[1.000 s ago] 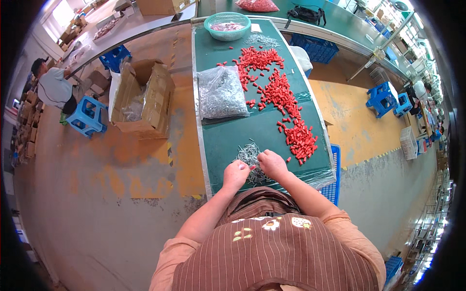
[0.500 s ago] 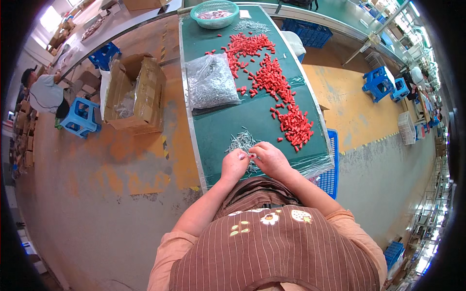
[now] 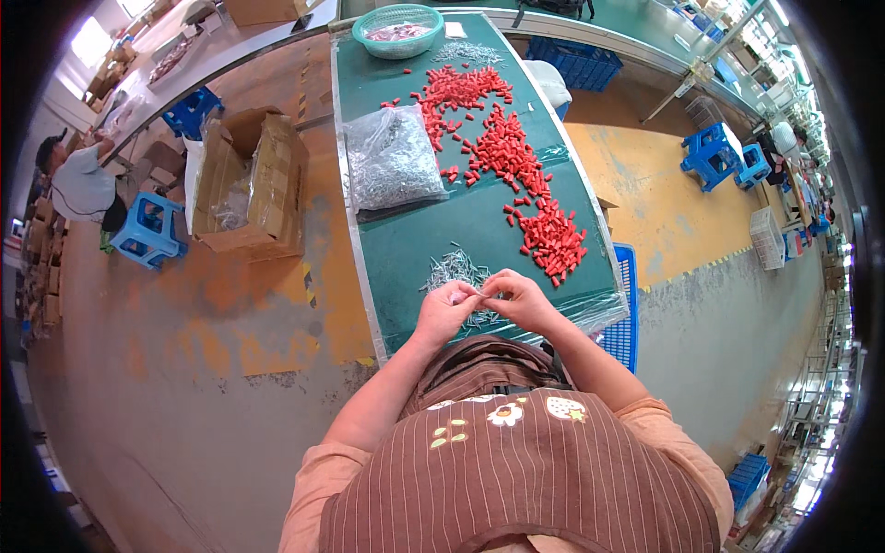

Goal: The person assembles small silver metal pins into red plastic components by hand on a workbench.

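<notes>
My left hand (image 3: pixel 444 310) and my right hand (image 3: pixel 518 302) meet fingertip to fingertip at the near end of the green table. Both are closed in a pinch, and what sits between the fingers is too small to make out. Just beyond and beneath them lies a loose pile of thin silvery metal pins (image 3: pixel 454 267), partly covered by the hands. Small red caps (image 3: pixel 554 241) are strewn in a long band up the table's right half. A clear plastic bag (image 3: pixel 392 158) full of silvery metal pieces rests to the left of that band.
At the table's far end stand a mint-green basket (image 3: pixel 398 31) and a thin scatter of silvery pieces (image 3: pixel 468 53). A blue crate (image 3: pixel 620 313) is beside the right edge. An open cardboard box (image 3: pixel 251 184) and blue stools (image 3: pixel 147 230) stand left; a person (image 3: pixel 78 180) is beyond.
My fingertips have drawn together and now touch; a red bit seen at my right fingers before no longer shows. The whole view has shifted slightly. The pile, bag and caps lie as before.
</notes>
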{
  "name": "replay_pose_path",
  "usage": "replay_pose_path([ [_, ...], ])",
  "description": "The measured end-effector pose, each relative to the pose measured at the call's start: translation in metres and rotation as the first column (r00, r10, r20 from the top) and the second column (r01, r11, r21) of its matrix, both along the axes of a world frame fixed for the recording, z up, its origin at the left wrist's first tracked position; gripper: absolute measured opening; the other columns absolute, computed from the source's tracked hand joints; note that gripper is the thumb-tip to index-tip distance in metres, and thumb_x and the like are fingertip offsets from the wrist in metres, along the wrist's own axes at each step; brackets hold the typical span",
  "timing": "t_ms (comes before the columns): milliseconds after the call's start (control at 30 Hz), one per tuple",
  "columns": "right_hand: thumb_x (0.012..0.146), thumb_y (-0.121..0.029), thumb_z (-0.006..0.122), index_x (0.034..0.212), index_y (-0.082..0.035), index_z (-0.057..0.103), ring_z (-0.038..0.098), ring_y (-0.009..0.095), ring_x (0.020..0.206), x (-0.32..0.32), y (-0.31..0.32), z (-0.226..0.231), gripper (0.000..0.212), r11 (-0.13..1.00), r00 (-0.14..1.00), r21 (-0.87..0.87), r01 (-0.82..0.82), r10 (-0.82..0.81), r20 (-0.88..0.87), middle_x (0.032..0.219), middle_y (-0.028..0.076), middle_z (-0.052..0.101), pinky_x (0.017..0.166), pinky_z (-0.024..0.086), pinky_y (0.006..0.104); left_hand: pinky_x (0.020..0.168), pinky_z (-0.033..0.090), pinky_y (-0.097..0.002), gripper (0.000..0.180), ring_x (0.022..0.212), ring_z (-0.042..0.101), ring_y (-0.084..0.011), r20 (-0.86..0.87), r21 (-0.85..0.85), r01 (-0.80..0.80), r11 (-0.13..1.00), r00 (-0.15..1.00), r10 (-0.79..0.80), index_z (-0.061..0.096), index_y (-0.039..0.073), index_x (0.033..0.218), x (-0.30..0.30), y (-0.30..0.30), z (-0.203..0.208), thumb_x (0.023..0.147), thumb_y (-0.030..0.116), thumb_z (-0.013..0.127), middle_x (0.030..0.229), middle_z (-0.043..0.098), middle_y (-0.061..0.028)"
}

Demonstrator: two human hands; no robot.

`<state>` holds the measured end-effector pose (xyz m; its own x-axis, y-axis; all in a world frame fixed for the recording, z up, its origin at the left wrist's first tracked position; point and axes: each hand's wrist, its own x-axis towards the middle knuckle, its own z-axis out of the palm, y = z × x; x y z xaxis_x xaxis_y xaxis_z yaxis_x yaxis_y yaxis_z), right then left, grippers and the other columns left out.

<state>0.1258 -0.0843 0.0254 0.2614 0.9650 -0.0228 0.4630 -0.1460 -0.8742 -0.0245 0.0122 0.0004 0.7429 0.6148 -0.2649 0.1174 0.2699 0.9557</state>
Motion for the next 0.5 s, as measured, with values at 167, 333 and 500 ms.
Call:
replay_pose_path([
  [167, 0.074, -0.005, 0.068, 0.08, -0.001, 0.064, 0.058, 0.01, 0.074, 0.013, 0.001, 0.014, 0.008, 0.992, 0.939, -0.074, 0.099, -0.118, -0.324, 0.083, 0.004, 0.062, 0.066, 0.048, 0.0243, 0.055, 0.037, -0.0181, 0.009, 0.063, 0.047, -0.002, -0.103, 0.05, 0.03, 0.998, 0.994, -0.025, 0.063, 0.004, 0.087, 0.006, 0.008, 0.006, 0.082, 0.01, 0.064, 0.072, 0.057, 0.0042],
  [333, 0.075, -0.001, 0.063, 0.083, 0.002, 0.061, 0.054, 0.009, 0.069, 0.008, 0.003, 0.02, 0.008, 0.994, 0.974, 0.029, 0.107, -0.099, -0.205, 0.074, 0.004, 0.06, 0.063, 0.045, 0.024, 0.058, 0.041, -0.0204, 0.012, 0.066, 0.049, -0.0038, -0.04, 0.066, -0.049, 0.997, 0.998, 0.051, 0.063, 0.005, 0.085, -0.002, 0.004, 0.019, 0.082, 0.016, 0.066, 0.073, 0.059, 0.0026],
  [500, 0.075, -0.001, 0.065, 0.088, -0.001, 0.061, 0.056, 0.007, 0.072, 0.009, -0.013, 0.008, 0.014, 0.978, 0.934, -0.019, 0.207, -0.204, -0.293, 0.08, 0.001, 0.06, 0.065, 0.047, 0.0221, 0.056, 0.038, -0.0181, 0.01, 0.063, 0.045, -0.001, 0.042, -0.081, 0.007, 0.997, 0.999, -0.004, 0.063, 0.007, 0.087, 0.008, -0.007, 0.001, 0.082, 0.016, 0.067, 0.07, 0.053, 0.0066],
])
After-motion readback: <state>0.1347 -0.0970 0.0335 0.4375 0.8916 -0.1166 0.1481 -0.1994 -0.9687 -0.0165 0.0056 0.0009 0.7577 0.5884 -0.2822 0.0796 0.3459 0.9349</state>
